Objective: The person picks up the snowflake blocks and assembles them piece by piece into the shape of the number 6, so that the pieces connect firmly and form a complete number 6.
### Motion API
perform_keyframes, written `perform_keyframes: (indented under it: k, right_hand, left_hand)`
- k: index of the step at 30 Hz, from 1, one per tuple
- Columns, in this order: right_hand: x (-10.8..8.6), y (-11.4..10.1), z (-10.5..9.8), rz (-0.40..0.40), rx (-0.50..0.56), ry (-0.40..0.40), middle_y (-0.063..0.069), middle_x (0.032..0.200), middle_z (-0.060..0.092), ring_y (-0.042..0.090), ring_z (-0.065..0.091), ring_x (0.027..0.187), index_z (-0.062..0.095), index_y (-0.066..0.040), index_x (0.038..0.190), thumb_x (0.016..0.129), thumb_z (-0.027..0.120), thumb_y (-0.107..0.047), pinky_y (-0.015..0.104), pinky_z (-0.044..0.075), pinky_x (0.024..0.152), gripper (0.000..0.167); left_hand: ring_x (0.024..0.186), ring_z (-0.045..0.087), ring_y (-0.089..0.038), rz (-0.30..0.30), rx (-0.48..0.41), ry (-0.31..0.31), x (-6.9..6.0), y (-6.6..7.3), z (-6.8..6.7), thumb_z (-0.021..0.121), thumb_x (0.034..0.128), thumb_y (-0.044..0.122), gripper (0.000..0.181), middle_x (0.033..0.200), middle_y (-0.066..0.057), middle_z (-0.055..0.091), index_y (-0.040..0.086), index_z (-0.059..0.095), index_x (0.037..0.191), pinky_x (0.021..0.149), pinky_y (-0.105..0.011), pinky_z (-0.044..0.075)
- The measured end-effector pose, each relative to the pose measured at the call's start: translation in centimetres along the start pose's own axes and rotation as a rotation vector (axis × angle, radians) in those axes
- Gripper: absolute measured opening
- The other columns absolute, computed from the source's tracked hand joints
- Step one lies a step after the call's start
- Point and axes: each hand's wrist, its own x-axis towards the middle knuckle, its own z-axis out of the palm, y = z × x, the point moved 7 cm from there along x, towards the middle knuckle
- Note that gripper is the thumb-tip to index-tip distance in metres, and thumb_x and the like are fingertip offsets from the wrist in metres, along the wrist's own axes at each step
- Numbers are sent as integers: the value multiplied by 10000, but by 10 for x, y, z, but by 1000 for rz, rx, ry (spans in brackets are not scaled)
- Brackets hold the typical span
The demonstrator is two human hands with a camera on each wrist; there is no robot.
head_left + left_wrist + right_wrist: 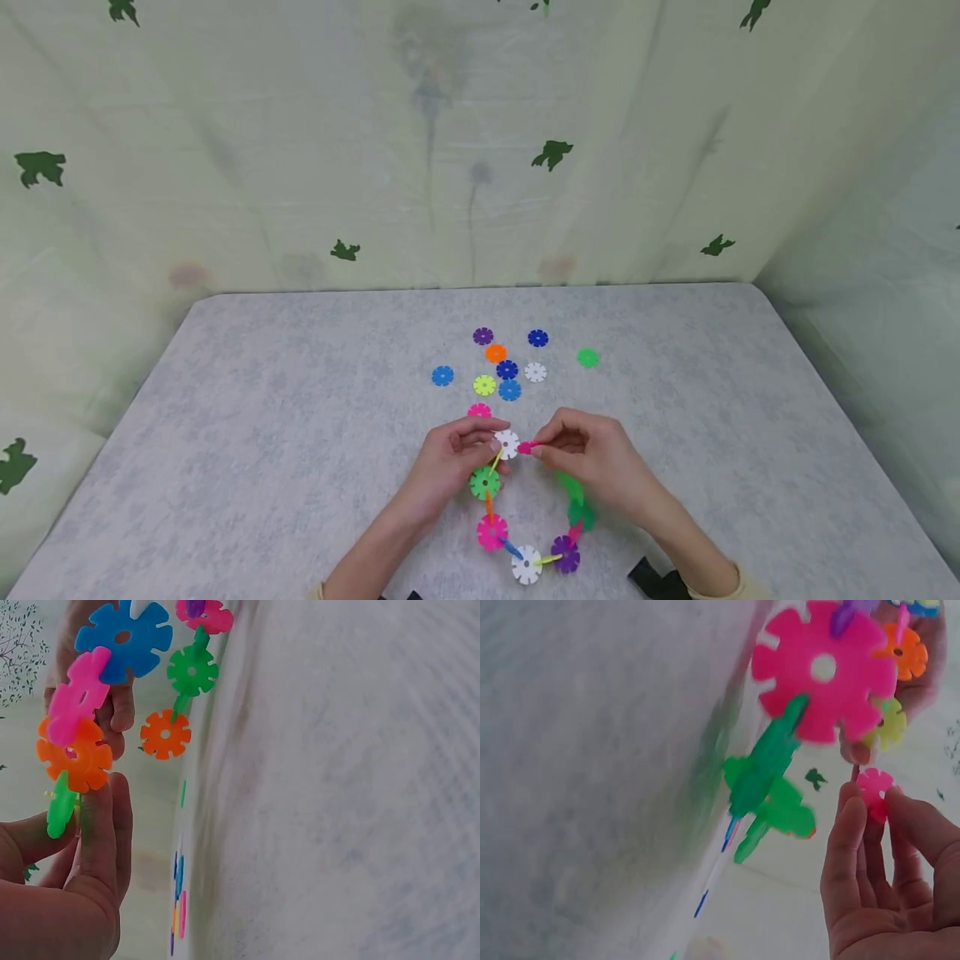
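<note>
My left hand (457, 458) grips the upper left end of a chain of notched plastic snowflake discs, where a white disc (507, 444) tops a yellow one and a green disc (484, 483). Between thumb and fingers, my right hand (592, 450) pinches a pink disc (875, 792). Its edge is right beside the white disc; whether they interlock I cannot tell. The chain curves below both hands through a pink disc (492, 532), a white disc (527, 565) and a purple disc (566, 554). Its green end (573, 492) hangs partly behind my right hand.
Loose discs lie on the grey table (300, 417) beyond the hands, among them an orange disc (496, 353), a yellow disc (484, 384) and a green disc (588, 357). A pale curtain (300, 150) with leaf shapes stands behind the table. Something black (660, 581) shows beside my right forearm.
</note>
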Motion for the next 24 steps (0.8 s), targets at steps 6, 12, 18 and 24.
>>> perform_keyframes:
  k: [6,12,18,24]
  right_hand:
    - [-2,-4,4,-15,-36,43,-8,899,699,240,700,843,683,-154,883,881,742,-91,273,564,757,87]
    - [-3,-6,8,-15,-41,54,52,917,709,242,701,846,675,-113,869,881,728,-34,273,564,754,96]
    - [-3,-7,12,-7,-27,60,49,937,723,195,703,862,682,-69,839,873,722,5,260,563,752,90]
    - [-1,-5,14,26,20,80,26,929,728,197,708,864,682,-70,814,870,730,-12,253,564,738,94]
  left_hand:
    - [831,713,-282,-2,-78,4,1,-2,-1,594,974,71,327,983,-168,671,-44,578,1280,821,-303,553]
    - [829,716,-276,-9,-127,9,2,-2,1,602,964,48,324,964,-142,677,-62,572,1267,817,-312,556]
    - [871,713,-318,-14,-124,39,3,-3,-4,614,954,29,321,891,-124,676,-69,590,1259,793,-302,560]
    - [924,701,-296,-48,-150,55,4,-6,-5,610,956,31,309,937,-113,677,-62,587,1250,833,-288,544]
